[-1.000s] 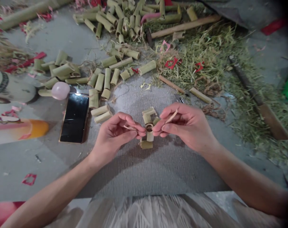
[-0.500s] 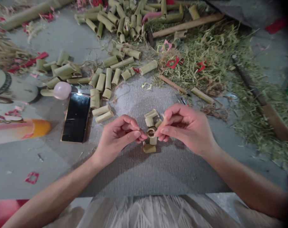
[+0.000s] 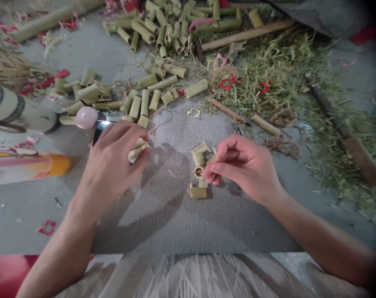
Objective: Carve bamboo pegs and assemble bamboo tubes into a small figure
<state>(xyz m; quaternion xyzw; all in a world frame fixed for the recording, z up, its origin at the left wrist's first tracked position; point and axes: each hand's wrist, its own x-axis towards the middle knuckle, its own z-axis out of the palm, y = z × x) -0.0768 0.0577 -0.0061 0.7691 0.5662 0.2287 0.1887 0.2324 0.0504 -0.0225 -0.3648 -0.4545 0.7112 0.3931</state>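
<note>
My left hand (image 3: 113, 157) is over two short bamboo pieces (image 3: 138, 150), slightly blurred, its thumb and fingers apart on either side of them. Whether it grips them is unclear. My right hand (image 3: 240, 167) pinches thin twine between thumb and fingers, beside a small cluster of cut bamboo tubes. Within that cluster, one bamboo ring (image 3: 199, 171) faces up with its hole showing, touching or very near my right fingertips. Another short tube (image 3: 198, 191) lies below it. A loose twine end (image 3: 178, 174) trails left from the ring on the grey cloth.
A phone (image 3: 98, 131) lies partly under my left hand. Bamboo tubes (image 3: 144, 102) spread across the middle, with a larger pile (image 3: 163, 29) behind. Green shavings (image 3: 268, 66), a hammer (image 3: 246, 35) and a long blade (image 3: 327, 107) lie right. Bottles (image 3: 26, 111) stand left.
My left hand has let go of the twine near the ring and moved left to the two bamboo pieces, covering most of the phone. My right hand stays in its pinch.
</note>
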